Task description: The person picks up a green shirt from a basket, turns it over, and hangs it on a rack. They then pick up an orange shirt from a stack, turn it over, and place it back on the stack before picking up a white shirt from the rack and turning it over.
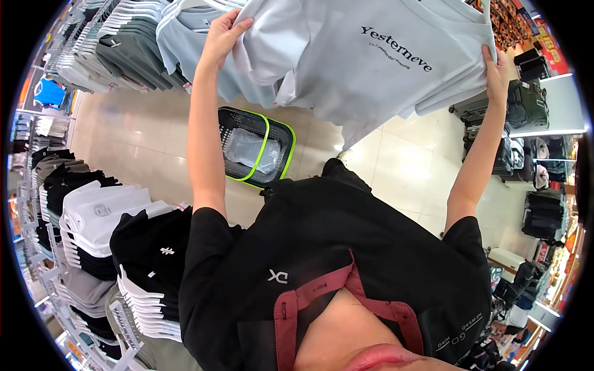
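Note:
A pale grey T-shirt [346,68] printed with "Yesterneve" is stretched out between my two hands at the top of the view. My left hand [226,38] is closed on its left sleeve side, thumb over the cloth. On the opposite side, my right hand [495,74] grips the shirt's edge near the shoulder. Part of a white hanger [486,11] shows by the neckline. Below the shirt, a dark shopping basket [288,139] with a green rim and handle stands on the floor, holding a clear plastic-wrapped package [252,150].
Racks of hanging shirts [130,55] run along the upper left, and light blue shirts [179,37] hang beside my left hand. Black shirts [154,247] and a white shirt [105,210] hang at lower left. Bags [526,102] and shelves line the right. Pale tiles [130,136] cover the floor.

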Demonstrator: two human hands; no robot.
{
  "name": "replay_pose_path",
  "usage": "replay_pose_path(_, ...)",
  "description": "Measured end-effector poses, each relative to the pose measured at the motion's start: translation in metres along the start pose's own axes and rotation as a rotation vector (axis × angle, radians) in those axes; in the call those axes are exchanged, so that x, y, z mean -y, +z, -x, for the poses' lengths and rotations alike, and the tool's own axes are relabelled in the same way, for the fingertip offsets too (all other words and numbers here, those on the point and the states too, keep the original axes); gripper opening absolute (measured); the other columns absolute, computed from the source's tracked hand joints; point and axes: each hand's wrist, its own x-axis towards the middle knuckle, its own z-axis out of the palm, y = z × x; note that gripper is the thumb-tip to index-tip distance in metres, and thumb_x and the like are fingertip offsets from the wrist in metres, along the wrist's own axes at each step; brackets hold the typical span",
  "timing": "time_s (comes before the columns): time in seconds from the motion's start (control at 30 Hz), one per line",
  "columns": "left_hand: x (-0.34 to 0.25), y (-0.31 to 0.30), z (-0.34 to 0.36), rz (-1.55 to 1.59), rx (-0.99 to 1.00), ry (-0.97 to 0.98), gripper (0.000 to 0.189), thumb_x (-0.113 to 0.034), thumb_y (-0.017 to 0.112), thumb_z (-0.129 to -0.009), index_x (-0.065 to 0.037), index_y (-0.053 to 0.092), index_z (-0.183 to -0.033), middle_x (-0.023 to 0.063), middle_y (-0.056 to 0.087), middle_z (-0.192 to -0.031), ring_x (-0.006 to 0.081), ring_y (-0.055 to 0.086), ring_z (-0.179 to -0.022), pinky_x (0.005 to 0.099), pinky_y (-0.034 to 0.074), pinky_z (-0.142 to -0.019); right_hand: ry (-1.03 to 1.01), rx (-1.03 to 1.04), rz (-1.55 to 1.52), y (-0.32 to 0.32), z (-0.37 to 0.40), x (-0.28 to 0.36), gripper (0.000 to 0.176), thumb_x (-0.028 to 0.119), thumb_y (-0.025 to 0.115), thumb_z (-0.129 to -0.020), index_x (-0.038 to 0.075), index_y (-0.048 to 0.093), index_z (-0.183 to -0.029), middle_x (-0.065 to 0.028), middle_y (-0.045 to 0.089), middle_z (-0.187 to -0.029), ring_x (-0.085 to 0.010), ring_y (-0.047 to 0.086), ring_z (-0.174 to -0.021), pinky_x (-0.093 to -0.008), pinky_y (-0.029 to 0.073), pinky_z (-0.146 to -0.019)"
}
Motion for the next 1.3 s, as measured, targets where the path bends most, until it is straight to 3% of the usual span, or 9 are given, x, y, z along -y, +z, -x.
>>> replay_pose_path(0.6, 0.042, -0.069, -0.01, 0.051, -0.122, -0.032, 0.028, -0.026, 0.067, -0.097, -0.002, 0.072, -0.11, -0.0037, 0.068, -0.094, 0.0046, 0.058, -0.086, 0.0194, 0.043, -0.079, 0.019, 0.023, 0.018, -0.007, -0.002, -0.008, 0.029, 0.023, 0.069, -0.097, 0.0, 0.069, -0.113, 0.002, 0.067, -0.098, -0.0049, 0.055, -0.087, -0.02, 0.043, -0.079)
replay_pose_path(0.93, 0.046, -0.086, -0.002, 0.006, -0.153, -0.047, 0.03, -0.03, 0.066, -0.098, -0.003, 0.073, -0.107, -0.0038, 0.069, -0.093, 0.005, 0.058, -0.084, 0.0217, 0.044, -0.078, 0.002, 0.025, 0.067, -0.001, 0.001, -0.007, 0.027, 0.025, 0.068, -0.097, 0.001, 0.071, -0.11, 0.0047, 0.065, -0.092, -0.0037, 0.053, -0.085, -0.0192, 0.041, -0.077)
replay_pose_path(1.03, 0.039, -0.08, 0.002, -0.199, -0.22, -0.091, 0.03, -0.03, 0.065, -0.098, -0.002, 0.072, -0.106, -0.0035, 0.068, -0.089, 0.0053, 0.058, -0.084, 0.022, 0.044, -0.077, 0.015, 0.015, 0.073, 0.006, 0.008, 0.006, 0.028, 0.025, 0.068, -0.097, 0.001, 0.07, -0.111, 0.0047, 0.065, -0.091, -0.0035, 0.052, -0.084, -0.0195, 0.042, -0.077)
replay_pose_path(1.17, 0.03, -0.062, 0.001, -0.368, -0.149, 0.001, 0.031, -0.031, 0.064, -0.098, -0.002, 0.071, -0.107, 0.0015, 0.067, -0.086, 0.0091, 0.06, -0.085, 0.0237, 0.046, -0.08, 0.008, 0.021, 0.103, 0.006, 0.016, 0.004, 0.029, 0.025, 0.068, -0.097, 0.0, 0.07, -0.111, 0.0045, 0.065, -0.093, -0.004, 0.053, -0.085, -0.0192, 0.042, -0.078)
replay_pose_path(1.3, -0.015, -0.012, 0.0, -0.416, -0.165, 0.314, 0.032, -0.03, 0.065, -0.097, -0.003, 0.068, -0.113, 0.0073, 0.068, -0.103, 0.0153, 0.063, -0.099, 0.0295, 0.047, -0.092, 0.035, 0.05, 0.093, 0.008, 0.024, 0.006, 0.028, 0.022, 0.068, -0.097, -0.002, 0.069, -0.112, 0.0041, 0.065, -0.094, -0.0042, 0.054, -0.086, -0.0192, 0.042, -0.079)
